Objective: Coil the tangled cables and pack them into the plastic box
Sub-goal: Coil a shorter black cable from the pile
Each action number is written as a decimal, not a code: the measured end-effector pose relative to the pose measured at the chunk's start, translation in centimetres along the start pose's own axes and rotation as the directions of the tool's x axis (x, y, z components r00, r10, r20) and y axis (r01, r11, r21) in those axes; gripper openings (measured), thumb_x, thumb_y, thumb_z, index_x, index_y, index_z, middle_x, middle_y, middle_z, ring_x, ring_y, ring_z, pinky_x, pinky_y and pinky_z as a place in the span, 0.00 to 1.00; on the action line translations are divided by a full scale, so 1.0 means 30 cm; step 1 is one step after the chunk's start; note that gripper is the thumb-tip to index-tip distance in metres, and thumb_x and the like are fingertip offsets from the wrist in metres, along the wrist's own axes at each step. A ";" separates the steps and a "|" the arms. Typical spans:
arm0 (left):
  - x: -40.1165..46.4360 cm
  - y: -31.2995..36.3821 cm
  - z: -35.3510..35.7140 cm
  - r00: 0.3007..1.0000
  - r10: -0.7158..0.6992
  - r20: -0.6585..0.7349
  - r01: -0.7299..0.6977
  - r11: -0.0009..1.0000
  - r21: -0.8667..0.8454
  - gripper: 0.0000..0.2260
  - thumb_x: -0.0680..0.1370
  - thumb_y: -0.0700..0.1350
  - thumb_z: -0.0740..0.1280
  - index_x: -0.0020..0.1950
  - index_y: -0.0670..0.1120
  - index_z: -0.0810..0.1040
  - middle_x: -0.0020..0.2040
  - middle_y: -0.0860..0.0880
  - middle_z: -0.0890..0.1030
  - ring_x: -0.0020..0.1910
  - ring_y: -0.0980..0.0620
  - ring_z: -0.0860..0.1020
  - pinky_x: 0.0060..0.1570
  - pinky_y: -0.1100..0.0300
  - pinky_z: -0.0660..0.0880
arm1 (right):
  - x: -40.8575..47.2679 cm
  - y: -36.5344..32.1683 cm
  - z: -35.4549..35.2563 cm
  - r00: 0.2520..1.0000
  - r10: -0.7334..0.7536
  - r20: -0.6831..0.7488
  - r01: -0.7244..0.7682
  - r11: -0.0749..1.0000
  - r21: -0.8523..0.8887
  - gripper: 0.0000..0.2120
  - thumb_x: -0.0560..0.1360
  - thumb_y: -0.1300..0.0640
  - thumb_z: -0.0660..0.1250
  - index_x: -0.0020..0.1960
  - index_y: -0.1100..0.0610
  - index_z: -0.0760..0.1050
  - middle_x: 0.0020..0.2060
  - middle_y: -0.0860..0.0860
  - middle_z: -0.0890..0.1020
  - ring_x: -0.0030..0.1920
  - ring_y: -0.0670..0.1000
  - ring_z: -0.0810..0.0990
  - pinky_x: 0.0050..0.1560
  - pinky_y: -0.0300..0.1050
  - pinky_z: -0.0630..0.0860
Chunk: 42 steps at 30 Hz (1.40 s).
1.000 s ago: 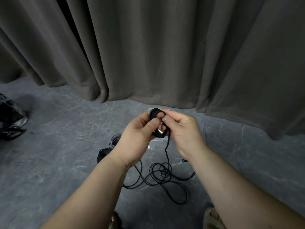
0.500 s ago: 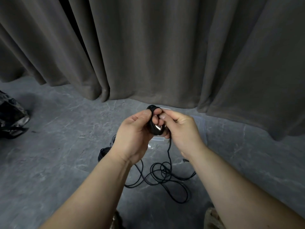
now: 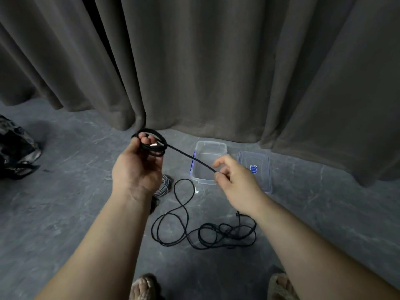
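Black cable point(image 3: 190, 158): we hold its started coil point(image 3: 151, 144) in our left hand point(image 3: 136, 169), fingers curled round the loops so they keep their shape, while our right hand point(image 3: 236, 180) pinches the taut run to feed the next turn. Rest lies tangled on the floor point(image 3: 65, 213) between our arms; plastic box point(image 3: 208, 146) sits open just beyond, lid point(image 3: 255, 169) beside it, bare floor all round for pulling slack.
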State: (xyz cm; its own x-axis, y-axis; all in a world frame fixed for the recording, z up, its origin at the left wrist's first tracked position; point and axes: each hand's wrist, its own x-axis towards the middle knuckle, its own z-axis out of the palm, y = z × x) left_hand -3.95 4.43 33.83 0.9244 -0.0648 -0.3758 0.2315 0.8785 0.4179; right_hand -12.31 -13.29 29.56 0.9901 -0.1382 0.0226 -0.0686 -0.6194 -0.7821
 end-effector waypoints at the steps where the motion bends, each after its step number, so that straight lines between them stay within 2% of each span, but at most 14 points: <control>1: 0.005 0.002 -0.005 1.000 0.030 0.010 -0.030 0.999 0.025 0.12 0.83 0.42 0.57 0.43 0.44 0.75 0.34 0.52 0.76 0.32 0.58 0.76 0.39 0.68 0.75 | 0.001 -0.002 -0.003 1.000 -0.018 -0.019 0.018 0.999 -0.047 0.07 0.79 0.59 0.61 0.54 0.49 0.73 0.39 0.44 0.78 0.40 0.47 0.78 0.44 0.45 0.75; 4: -0.004 -0.034 -0.007 0.989 0.146 0.036 -0.151 0.962 0.227 0.09 0.81 0.37 0.60 0.43 0.43 0.76 0.34 0.51 0.77 0.31 0.58 0.76 0.38 0.66 0.74 | -0.001 -0.043 -0.010 0.989 -0.143 0.043 0.149 0.950 -0.274 0.09 0.79 0.58 0.62 0.54 0.51 0.78 0.47 0.44 0.81 0.49 0.47 0.77 0.50 0.41 0.72; 6: -0.009 -0.067 -0.018 0.969 0.233 0.080 -0.243 0.847 0.472 0.11 0.80 0.36 0.61 0.40 0.43 0.79 0.31 0.51 0.78 0.32 0.56 0.75 0.39 0.62 0.75 | -0.003 -0.079 -0.013 0.968 -0.214 0.128 0.245 0.913 -0.327 0.10 0.79 0.57 0.61 0.54 0.50 0.80 0.50 0.45 0.81 0.53 0.47 0.75 0.53 0.41 0.70; 8: -0.009 -0.090 -0.037 0.955 0.255 0.151 -0.288 0.677 0.677 0.15 0.80 0.39 0.63 0.34 0.45 0.82 0.31 0.51 0.79 0.36 0.52 0.75 0.46 0.56 0.74 | -0.005 -0.110 -0.022 0.952 -0.258 0.167 0.296 0.914 -0.278 0.09 0.79 0.56 0.62 0.54 0.49 0.80 0.49 0.45 0.80 0.52 0.46 0.75 0.53 0.40 0.69; 10: -0.021 -0.107 -0.048 0.958 0.195 0.210 -0.284 0.550 0.785 0.15 0.79 0.40 0.65 0.34 0.45 0.82 0.32 0.50 0.81 0.39 0.51 0.77 0.51 0.53 0.74 | 0.000 -0.126 -0.031 0.958 -0.265 0.110 0.279 0.948 -0.150 0.08 0.78 0.57 0.64 0.52 0.50 0.81 0.46 0.44 0.78 0.47 0.45 0.76 0.50 0.39 0.70; 13: -0.058 -0.142 -0.050 0.962 0.031 0.272 -0.253 0.476 0.842 0.11 0.80 0.41 0.64 0.39 0.44 0.82 0.35 0.49 0.83 0.39 0.53 0.79 0.50 0.57 0.75 | 0.015 -0.122 -0.045 0.974 -0.215 -0.065 0.219 0.974 0.065 0.07 0.77 0.59 0.66 0.47 0.50 0.81 0.43 0.44 0.78 0.44 0.42 0.76 0.46 0.32 0.69; 17: -0.085 -0.166 -0.041 0.937 -0.159 0.310 -0.193 0.504 0.842 0.14 0.82 0.42 0.60 0.41 0.42 0.81 0.36 0.46 0.81 0.41 0.50 0.77 0.48 0.58 0.75 | 0.022 -0.116 -0.055 0.975 -0.112 -0.192 0.155 0.961 0.230 0.09 0.76 0.62 0.66 0.44 0.49 0.79 0.42 0.43 0.77 0.45 0.41 0.77 0.46 0.28 0.69; 23: -0.108 -0.170 -0.029 0.888 -0.287 0.361 -0.169 0.524 0.834 0.14 0.82 0.42 0.59 0.43 0.38 0.79 0.45 0.36 0.78 0.50 0.41 0.76 0.64 0.42 0.70 | 0.022 -0.101 -0.056 0.970 -0.065 -0.235 0.155 0.908 0.390 0.12 0.76 0.65 0.66 0.41 0.48 0.78 0.43 0.54 0.82 0.41 0.48 0.82 0.42 0.33 0.76; 27: -0.111 -0.172 -0.031 0.837 -0.338 0.431 -0.295 0.385 0.875 0.13 0.73 0.47 0.67 0.50 0.38 0.81 0.46 0.32 0.79 0.45 0.44 0.75 0.57 0.41 0.72 | 0.032 -0.080 -0.056 0.965 -0.069 -0.252 0.161 0.918 0.363 0.13 0.75 0.62 0.67 0.40 0.45 0.78 0.41 0.46 0.83 0.44 0.46 0.82 0.48 0.41 0.78; 29: -0.109 -0.175 -0.034 0.838 -0.348 0.421 -0.306 0.339 0.890 0.14 0.72 0.48 0.67 0.50 0.38 0.81 0.44 0.35 0.79 0.43 0.45 0.73 0.52 0.43 0.71 | 0.030 -0.079 -0.054 0.970 -0.054 -0.235 0.146 0.908 0.394 0.13 0.76 0.63 0.66 0.39 0.46 0.78 0.39 0.46 0.82 0.39 0.45 0.81 0.44 0.39 0.77; 32: -0.115 -0.173 -0.031 0.848 -0.341 0.406 -0.283 0.355 0.891 0.11 0.75 0.44 0.64 0.45 0.37 0.80 0.42 0.41 0.80 0.44 0.45 0.75 0.59 0.39 0.71 | 0.026 -0.086 -0.060 0.975 -0.031 -0.219 0.133 0.874 0.467 0.12 0.77 0.65 0.65 0.40 0.50 0.77 0.36 0.49 0.80 0.32 0.42 0.78 0.35 0.33 0.74; 35: -0.115 -0.176 -0.028 0.871 -0.315 0.377 -0.232 0.412 0.881 0.12 0.81 0.38 0.61 0.41 0.40 0.80 0.39 0.44 0.80 0.44 0.46 0.75 0.62 0.44 0.73 | 0.029 -0.078 -0.064 0.977 0.013 -0.213 0.097 0.863 0.496 0.11 0.77 0.64 0.65 0.41 0.51 0.78 0.36 0.47 0.81 0.34 0.41 0.80 0.38 0.33 0.75; 39: -0.112 -0.175 -0.031 0.874 -0.323 0.362 -0.180 0.478 0.860 0.12 0.82 0.37 0.58 0.44 0.40 0.79 0.36 0.47 0.79 0.40 0.51 0.77 0.52 0.55 0.77 | 0.043 -0.049 -0.052 0.973 0.067 -0.219 0.048 0.874 0.483 0.12 0.76 0.62 0.67 0.39 0.46 0.79 0.36 0.43 0.82 0.40 0.46 0.81 0.48 0.47 0.79; 42: -0.106 -0.172 -0.031 0.883 -0.311 0.352 -0.143 0.535 0.833 0.11 0.82 0.37 0.58 0.46 0.39 0.79 0.35 0.47 0.78 0.38 0.54 0.77 0.50 0.59 0.77 | 0.047 -0.031 -0.052 0.947 0.015 -0.320 0.103 0.932 0.348 0.12 0.76 0.62 0.66 0.39 0.46 0.77 0.35 0.42 0.81 0.40 0.47 0.80 0.48 0.49 0.78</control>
State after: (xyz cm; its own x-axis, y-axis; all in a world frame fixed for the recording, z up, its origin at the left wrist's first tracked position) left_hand -8.37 0.54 32.09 0.8505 -0.4975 -0.1705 0.2435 0.0851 0.9662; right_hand -11.05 -14.11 31.29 0.8980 -0.3871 0.2091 0.0807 -0.3223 -0.9432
